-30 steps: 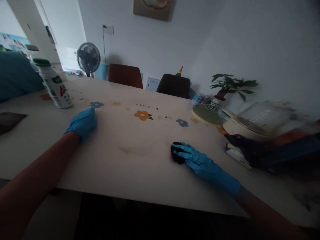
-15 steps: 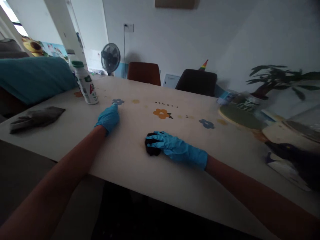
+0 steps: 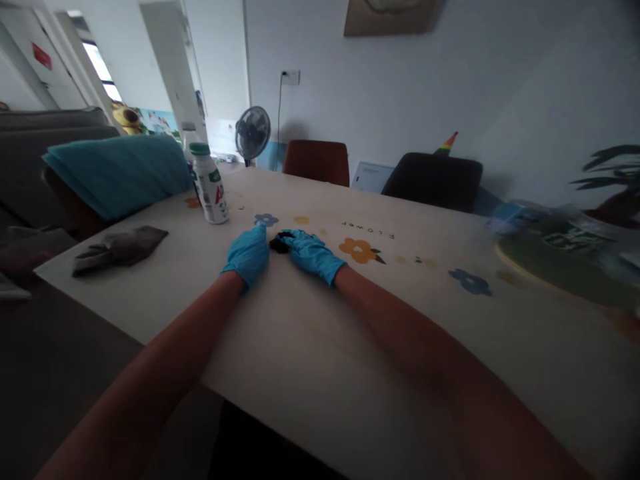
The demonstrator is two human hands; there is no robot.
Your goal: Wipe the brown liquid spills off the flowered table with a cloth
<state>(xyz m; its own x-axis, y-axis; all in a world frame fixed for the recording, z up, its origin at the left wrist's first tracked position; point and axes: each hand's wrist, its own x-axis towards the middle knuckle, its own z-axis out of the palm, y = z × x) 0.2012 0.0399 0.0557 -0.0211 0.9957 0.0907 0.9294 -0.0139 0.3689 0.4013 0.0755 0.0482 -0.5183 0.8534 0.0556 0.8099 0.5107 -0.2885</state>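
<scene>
Both hands wear blue gloves and rest on a cream table printed with small flowers. My right hand presses a small black wad against the tabletop, fingers curled over it. My left hand lies flat on the table just left of the wad, palm down with fingers together, holding nothing. A white bottle with a green cap stands upright beyond my left hand.
A grey cloth lies near the table's left edge. A teal cushion sits behind it. Two chairs stand at the far side, with a fan behind. A green plate and blurred clutter crowd the right end.
My right hand has slid the black wad leftward and away across the table until it sits beside my left hand. The view has turned to the left.
</scene>
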